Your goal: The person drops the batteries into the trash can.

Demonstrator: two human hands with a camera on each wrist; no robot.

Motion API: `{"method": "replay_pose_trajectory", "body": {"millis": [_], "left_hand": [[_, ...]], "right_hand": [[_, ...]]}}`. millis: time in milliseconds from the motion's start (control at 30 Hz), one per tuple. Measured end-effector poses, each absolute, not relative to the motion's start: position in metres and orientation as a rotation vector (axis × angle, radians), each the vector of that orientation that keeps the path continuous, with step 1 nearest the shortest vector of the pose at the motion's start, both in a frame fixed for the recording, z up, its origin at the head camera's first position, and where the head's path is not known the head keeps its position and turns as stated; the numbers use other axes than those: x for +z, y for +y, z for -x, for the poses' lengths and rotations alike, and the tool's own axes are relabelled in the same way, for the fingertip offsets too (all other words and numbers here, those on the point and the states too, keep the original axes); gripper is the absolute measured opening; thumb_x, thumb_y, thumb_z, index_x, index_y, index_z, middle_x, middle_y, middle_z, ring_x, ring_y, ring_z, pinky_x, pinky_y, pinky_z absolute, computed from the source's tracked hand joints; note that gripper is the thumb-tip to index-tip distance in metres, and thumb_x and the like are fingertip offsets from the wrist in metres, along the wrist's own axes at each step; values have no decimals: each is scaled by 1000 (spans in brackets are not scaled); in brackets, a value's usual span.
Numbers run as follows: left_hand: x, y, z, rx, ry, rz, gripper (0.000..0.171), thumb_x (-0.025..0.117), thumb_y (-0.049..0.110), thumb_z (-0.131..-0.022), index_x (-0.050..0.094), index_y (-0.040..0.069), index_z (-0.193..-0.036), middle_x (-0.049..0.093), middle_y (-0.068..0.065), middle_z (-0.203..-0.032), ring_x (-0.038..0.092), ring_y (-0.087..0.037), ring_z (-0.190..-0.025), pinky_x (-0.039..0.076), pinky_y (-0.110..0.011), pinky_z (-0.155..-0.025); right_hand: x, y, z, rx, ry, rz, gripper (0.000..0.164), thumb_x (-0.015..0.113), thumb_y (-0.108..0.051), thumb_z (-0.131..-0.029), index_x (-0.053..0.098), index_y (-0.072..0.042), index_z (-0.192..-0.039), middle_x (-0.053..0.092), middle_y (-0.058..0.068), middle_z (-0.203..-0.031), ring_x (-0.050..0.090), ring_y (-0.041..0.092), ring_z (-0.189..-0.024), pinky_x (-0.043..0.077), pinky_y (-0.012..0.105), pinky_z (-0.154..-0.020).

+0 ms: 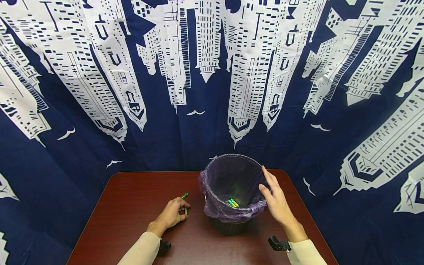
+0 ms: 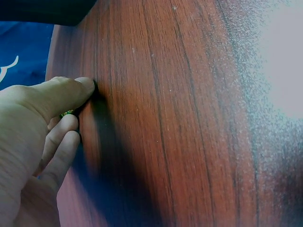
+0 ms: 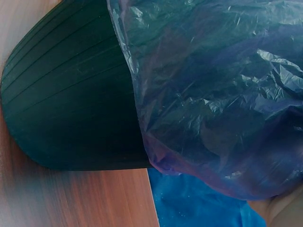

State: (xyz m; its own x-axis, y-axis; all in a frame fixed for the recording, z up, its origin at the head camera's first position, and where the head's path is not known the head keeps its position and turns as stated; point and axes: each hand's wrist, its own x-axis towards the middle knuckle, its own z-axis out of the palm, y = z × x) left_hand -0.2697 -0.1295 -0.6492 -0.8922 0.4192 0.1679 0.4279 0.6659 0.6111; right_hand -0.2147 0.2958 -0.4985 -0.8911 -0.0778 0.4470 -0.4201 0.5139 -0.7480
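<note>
A dark round trash bin (image 1: 228, 226) with a purple plastic liner (image 1: 228, 213) folded over its rim stands on the table. Inside it lie several green and yellow batteries (image 1: 233, 202). Left of the bin, my left hand (image 1: 170, 214) is down at the tabletop, pinching a small green battery (image 1: 186, 211) between thumb and fingers. Another green battery (image 1: 184, 195) lies just beyond the fingertips. In the left wrist view, the curled fingers mostly hide the green piece (image 2: 67, 113). My right hand (image 1: 277, 201) rests against the bin's right side with fingers straight, its thumb over the rim.
The reddish-brown wooden table (image 1: 132, 198) ends at a rounded back edge. Behind it hangs a navy curtain (image 1: 159, 147) printed with white buildings. A black strap device (image 1: 278, 243) is on the right wrist, another (image 1: 163, 246) on the left.
</note>
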Motion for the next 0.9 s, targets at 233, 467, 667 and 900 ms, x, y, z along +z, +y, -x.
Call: {"method": "replay_pose_trajectory", "body": {"millis": [233, 467, 667, 900], "left_hand": [[-646, -130, 268, -1094, -2793, 748, 34, 101, 4, -87, 86, 4, -117, 76, -7, -110, 70, -18, -93, 60, -24, -80], [-640, -129, 266, -1145, -2784, 720, 30, 100, 5, -89, 86, 3, -116, 76, -6, -109, 74, -20, -96, 65, -28, -83], [-631, -128, 266, -1170, -2785, 688, 29, 98, 6, -92, 86, 4, -118, 77, -5, -116, 77, -26, -103, 69, -38, -91], [-615, -127, 269, -1157, -2728, 688, 29, 98, 9, -93, 87, 9, -119, 79, -6, -121, 78, -21, -103, 71, -38, -93]], "right_hand": [[-498, 295, 215, 1325, -2418, -401, 69, 59, -15, -118, 36, -5, -182, 40, 27, -184, 38, 53, -171, 31, 55, -143], [-498, 296, 214, 1334, -2377, -437, 68, 59, -12, -117, 38, -2, -181, 41, 30, -182, 38, 57, -170, 19, -3, -120], [-498, 295, 215, 1337, -2371, -446, 67, 59, -12, -117, 38, -1, -180, 41, 31, -182, 38, 57, -169, 20, -4, -120], [-496, 295, 214, 1333, -2386, -433, 69, 59, -13, -117, 36, -1, -181, 41, 32, -181, 38, 58, -169, 19, -4, -119]]}}
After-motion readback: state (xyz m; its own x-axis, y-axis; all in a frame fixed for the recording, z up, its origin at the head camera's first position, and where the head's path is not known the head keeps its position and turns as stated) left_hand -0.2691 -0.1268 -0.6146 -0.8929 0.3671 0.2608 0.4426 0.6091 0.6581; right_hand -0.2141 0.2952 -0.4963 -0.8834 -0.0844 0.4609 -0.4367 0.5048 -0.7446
